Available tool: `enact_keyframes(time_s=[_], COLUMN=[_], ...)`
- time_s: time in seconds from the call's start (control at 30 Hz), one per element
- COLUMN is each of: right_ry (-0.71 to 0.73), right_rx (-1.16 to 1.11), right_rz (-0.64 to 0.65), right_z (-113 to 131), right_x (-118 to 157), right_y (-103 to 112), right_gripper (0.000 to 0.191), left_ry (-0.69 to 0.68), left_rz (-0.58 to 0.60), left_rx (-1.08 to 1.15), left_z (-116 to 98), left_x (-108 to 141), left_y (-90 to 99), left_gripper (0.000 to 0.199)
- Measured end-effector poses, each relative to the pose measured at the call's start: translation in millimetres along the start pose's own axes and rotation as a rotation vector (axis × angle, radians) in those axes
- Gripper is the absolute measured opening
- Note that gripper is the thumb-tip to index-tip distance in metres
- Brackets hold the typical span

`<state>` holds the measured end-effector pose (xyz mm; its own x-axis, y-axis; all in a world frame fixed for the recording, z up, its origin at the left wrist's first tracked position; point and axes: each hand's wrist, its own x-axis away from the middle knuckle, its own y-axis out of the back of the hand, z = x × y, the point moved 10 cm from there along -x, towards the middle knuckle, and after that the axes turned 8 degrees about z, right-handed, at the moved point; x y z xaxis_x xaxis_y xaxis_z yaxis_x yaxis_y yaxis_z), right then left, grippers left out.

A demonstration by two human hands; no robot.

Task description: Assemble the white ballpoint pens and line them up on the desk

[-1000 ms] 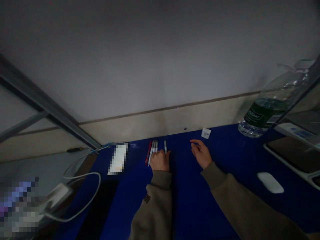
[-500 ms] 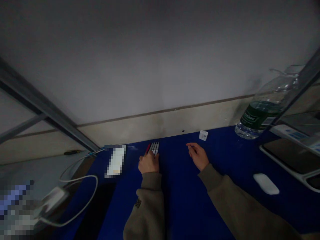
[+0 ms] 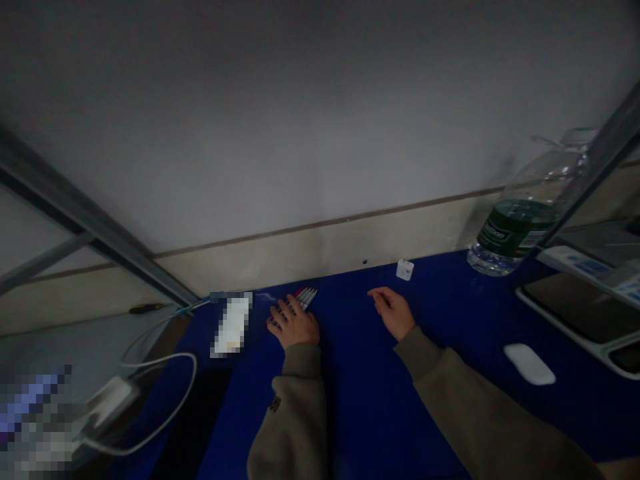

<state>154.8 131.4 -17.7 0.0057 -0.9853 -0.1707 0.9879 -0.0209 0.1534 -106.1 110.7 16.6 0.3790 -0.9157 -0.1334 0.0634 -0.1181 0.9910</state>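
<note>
My left hand lies palm down with its fingers spread over a small bunch of pens on the blue table. The white and grey pens stick out beyond its fingers, fanned at a slant. Part of a red pen shows beside them; the rest is hidden under the hand. Off to the right, my right hand rests near the tabletop, fingers loosely bent and the index finger pointing left. I see nothing in it. A small white cube-like adapter sits just beyond that hand.
A large water bottle stands at the back right. Nearer are a white mouse-shaped object and a white-framed device. On the left lie a blurred-out white item and a white cable. Metal posts flank the table; a wall runs behind.
My left hand has gone from fingers curled at the pens to fingers spread flat over them. The pens have tilted to the right. My right hand is almost unmoved.
</note>
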Motion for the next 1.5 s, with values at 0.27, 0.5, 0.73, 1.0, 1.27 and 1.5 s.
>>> enact_keyframes(time_s=[0.27,0.5,0.73,1.0,1.27,1.5], right_ry=[0.026,0.023,0.039,0.031,0.06,0.076], right_rx=[0.058,0.01,0.03,0.033,0.085,0.163], right_rz=[0.015,-0.008,-0.012,-0.006,-0.125,-0.296], right_z=[8,9,11,9,3,-5], right_x=[0,2,2,4,3,3], right_y=[1,2,2,1,13,39], right_gripper=[0.03,0.029,0.029,0.029,0.033,0.033], left_ry=[0.022,-0.027,-0.103,-0.3,-0.633,-0.697], left_rz=[0.064,0.074,0.128,0.089,0.107,0.072], left_rx=[0.088,0.124,0.093,0.073,0.128,0.177], left_z=[-1,-9,-23,-59,-109,-122], left_x=[-4,1,4,25,68,89], left_y=[-5.4,-3.3,-5.6,-11.1,-4.5,-0.6], left_gripper=[0.055,0.055,0.056,0.059,0.062,0.064])
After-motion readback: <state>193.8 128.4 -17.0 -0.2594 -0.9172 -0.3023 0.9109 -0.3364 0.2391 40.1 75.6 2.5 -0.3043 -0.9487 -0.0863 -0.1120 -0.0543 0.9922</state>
